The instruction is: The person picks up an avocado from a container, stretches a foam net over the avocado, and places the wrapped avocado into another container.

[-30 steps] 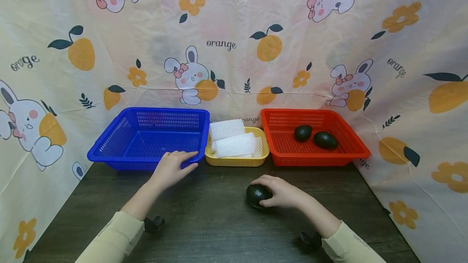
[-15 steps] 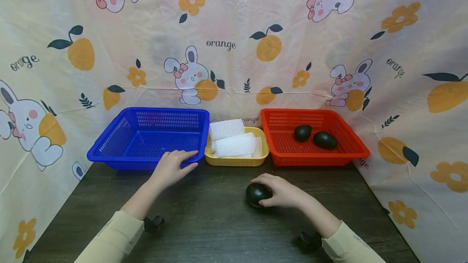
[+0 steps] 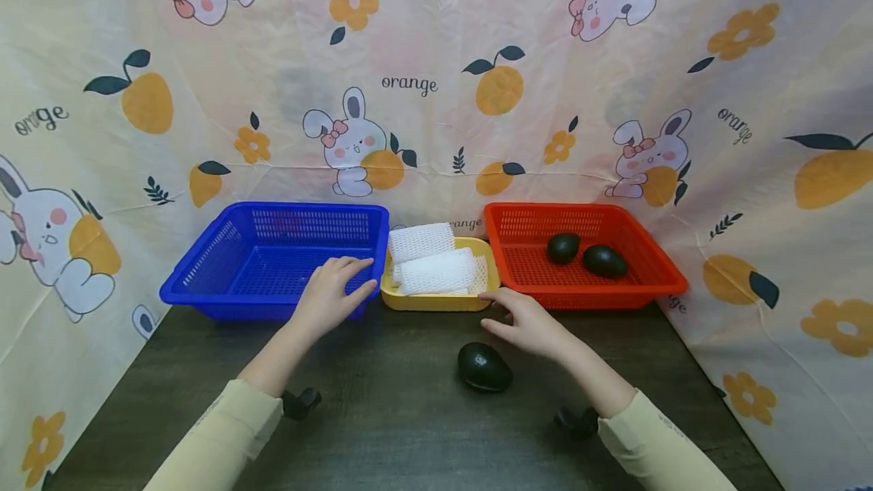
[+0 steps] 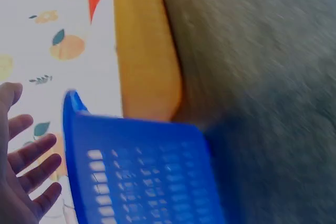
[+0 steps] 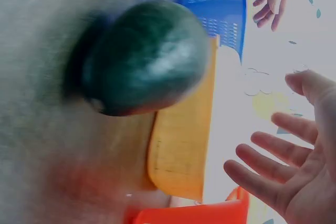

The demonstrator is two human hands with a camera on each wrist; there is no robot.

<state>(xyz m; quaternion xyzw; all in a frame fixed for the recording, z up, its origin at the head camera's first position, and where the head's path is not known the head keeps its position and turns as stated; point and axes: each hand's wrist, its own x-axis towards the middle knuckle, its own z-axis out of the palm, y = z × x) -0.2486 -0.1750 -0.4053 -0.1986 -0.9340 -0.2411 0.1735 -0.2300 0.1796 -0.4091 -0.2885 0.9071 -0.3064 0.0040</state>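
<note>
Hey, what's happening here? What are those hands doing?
A person has both hands out over a table, and neither holds anything. The right hand is open near the yellow tray of white foam nets, just beyond a dark green fruit lying on the table. The left hand is open by the blue basket. Two similar fruits lie in the red basket.

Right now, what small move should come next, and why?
Probably bring the right grip to the front white foam sleeve in the yellow tray: that grip is open and empty, near the tray's right end, while the dark green fruit lies unheld and bare on the table.
</note>
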